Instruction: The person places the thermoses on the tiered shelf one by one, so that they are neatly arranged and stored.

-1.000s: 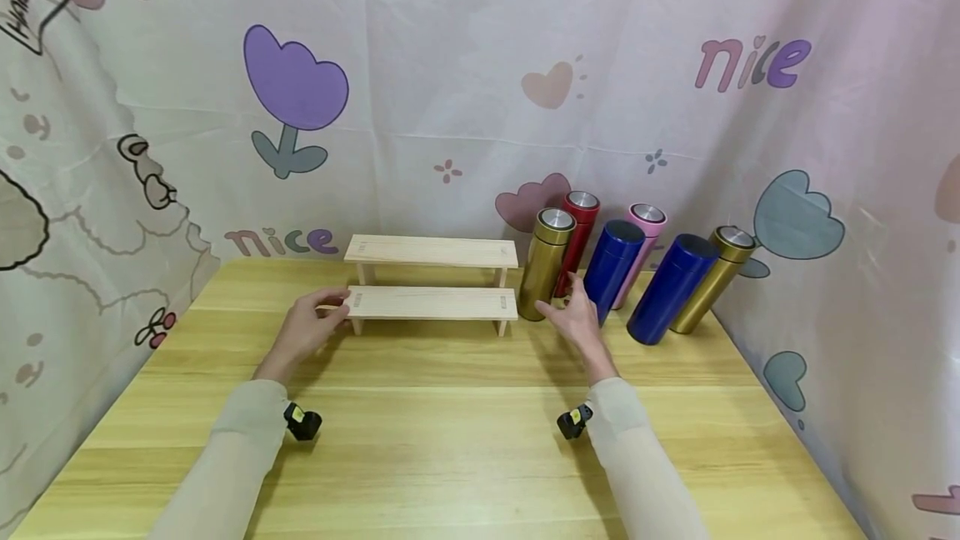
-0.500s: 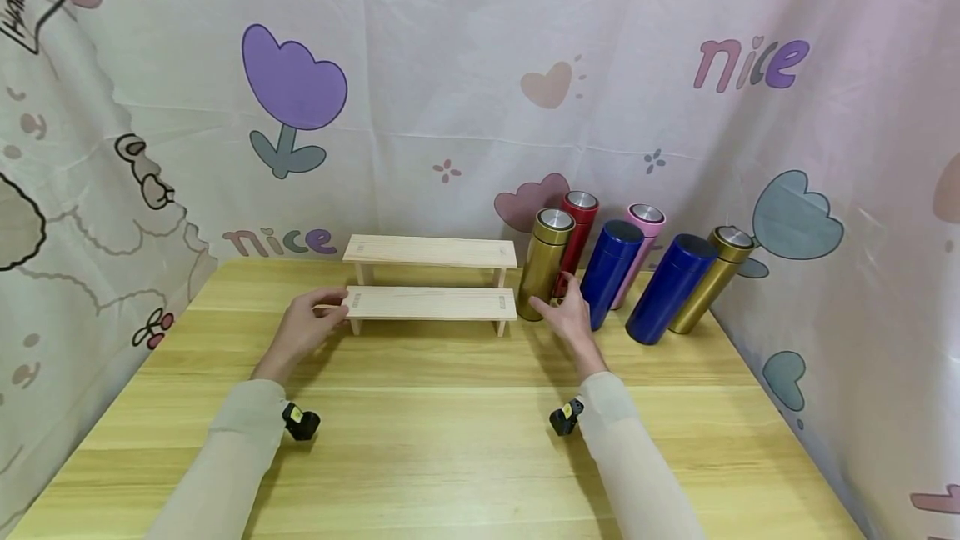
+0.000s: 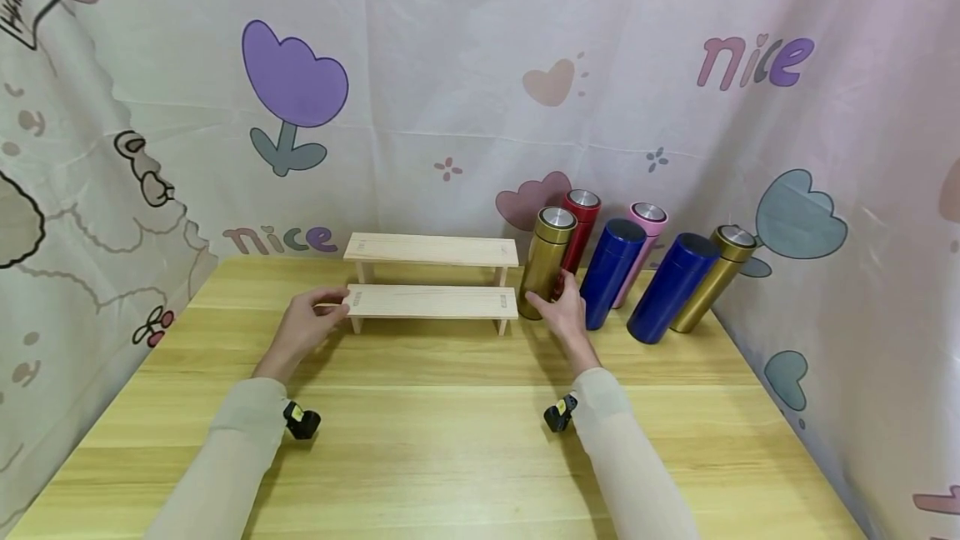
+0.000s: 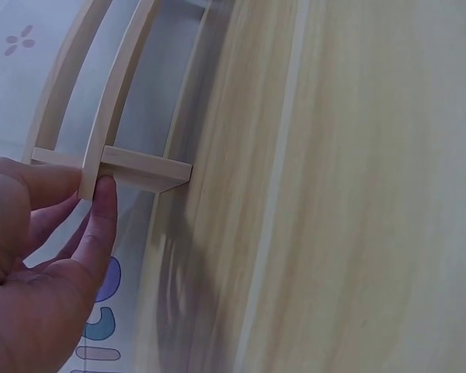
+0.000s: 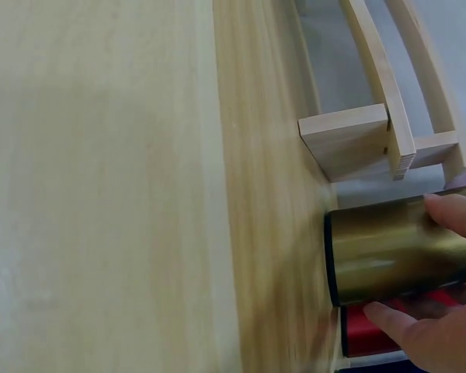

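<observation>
A two-tier wooden rack [image 3: 432, 302] stands on the table. My left hand [image 3: 302, 330] is at its left end; in the left wrist view, thumb and fingers [image 4: 101, 210] pinch the end of the lower board. Right of the rack stands a gold thermos bottle [image 3: 543, 261] with a silver lid top. My right hand [image 3: 564, 317] grips its lower part. In the right wrist view the thumb lies on one side of the gold bottle [image 5: 396, 249], the fingers on the other, beside a red bottle [image 5: 363, 334]. The right hand's farther fingers are partly hidden.
Close by on the right stand a red bottle [image 3: 579, 232], two blue bottles, the nearer one [image 3: 670, 294] in front, a pink bottle [image 3: 647, 233] and a second gold bottle [image 3: 716, 282]. A patterned cloth [image 3: 450, 65] hangs behind the wooden table [image 3: 450, 457].
My right hand has moved slightly left, its thumb and fingers coming around the gold bottle. The left hand stays at the rack's end. The bottles and rack look unmoved.
</observation>
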Demonstrator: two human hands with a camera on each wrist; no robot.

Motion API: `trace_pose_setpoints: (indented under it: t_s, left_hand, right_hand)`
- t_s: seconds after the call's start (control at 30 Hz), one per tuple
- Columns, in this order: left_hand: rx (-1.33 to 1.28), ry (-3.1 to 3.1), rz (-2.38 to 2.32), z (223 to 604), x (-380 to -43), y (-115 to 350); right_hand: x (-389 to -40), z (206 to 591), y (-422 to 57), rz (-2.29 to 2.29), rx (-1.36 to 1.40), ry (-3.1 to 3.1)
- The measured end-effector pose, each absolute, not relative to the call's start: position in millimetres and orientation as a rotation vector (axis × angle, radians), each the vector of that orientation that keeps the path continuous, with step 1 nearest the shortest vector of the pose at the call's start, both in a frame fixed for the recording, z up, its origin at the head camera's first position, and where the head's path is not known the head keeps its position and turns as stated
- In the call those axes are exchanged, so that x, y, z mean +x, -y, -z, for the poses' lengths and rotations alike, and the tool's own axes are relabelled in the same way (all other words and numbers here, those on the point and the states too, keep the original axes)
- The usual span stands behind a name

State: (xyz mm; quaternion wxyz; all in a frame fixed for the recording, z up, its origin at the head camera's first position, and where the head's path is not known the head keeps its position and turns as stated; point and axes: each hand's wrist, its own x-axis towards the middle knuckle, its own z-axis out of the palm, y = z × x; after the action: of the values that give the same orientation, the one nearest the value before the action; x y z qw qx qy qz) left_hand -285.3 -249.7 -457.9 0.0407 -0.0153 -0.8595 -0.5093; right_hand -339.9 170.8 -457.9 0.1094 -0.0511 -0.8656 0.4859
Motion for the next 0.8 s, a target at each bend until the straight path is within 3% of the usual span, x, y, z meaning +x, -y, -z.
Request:
trace_pose_setpoints:
  t_s: [0.8]
  left_hand:
    - [-0.044, 2.626, 1.567, 459.1, -285.5, 251.4]
  right_hand:
    - [-335.6, 455.0, -170.9, -1.387, -0.092, 2.516]
